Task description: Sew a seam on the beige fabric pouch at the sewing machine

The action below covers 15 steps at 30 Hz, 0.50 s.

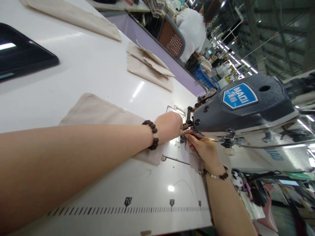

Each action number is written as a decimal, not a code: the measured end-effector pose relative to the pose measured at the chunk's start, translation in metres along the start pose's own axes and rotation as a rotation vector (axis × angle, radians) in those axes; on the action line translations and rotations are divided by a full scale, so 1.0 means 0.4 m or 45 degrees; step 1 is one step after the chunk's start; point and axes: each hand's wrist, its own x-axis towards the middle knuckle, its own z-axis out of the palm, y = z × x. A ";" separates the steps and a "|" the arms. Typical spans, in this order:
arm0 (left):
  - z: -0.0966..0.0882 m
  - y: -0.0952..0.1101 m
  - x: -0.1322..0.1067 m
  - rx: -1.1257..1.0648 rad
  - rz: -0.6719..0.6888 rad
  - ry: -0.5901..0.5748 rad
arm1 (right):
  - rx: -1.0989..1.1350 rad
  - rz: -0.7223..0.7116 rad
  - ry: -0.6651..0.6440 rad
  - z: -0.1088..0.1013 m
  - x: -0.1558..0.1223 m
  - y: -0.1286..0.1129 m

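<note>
A sewing machine (241, 108) with a dark grey head reaches in from the right over the white table. Close to its needle and presser foot, my left hand (169, 127) is closed, its fingertips pinched at the beige fabric piece (103, 111). That fabric lies flat under my left wrist and spreads away to the left. On the other side of the presser foot, my right hand (205, 150) pinches a fabric edge between thumb and fingers, and some cloth hangs below it. The fingertips of both hands nearly meet; the stitching point is mostly hidden.
Folded beige pieces (150, 65) and a long beige strip (73, 16) lie farther back on the table (98, 72). A glossy black panel (24, 52) is at the left. Ruler marks run along the near edge. A person in white (192, 31) sits beyond, near a blue basket (203, 77).
</note>
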 end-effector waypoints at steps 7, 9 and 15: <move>0.000 0.004 0.000 0.026 0.000 -0.007 | -0.017 0.036 0.030 0.002 -0.002 -0.001; -0.001 0.006 -0.001 0.032 -0.012 -0.018 | -0.014 0.054 0.036 0.003 -0.004 -0.006; -0.006 0.005 0.001 0.032 -0.006 -0.013 | -0.008 0.047 0.047 0.002 -0.011 -0.023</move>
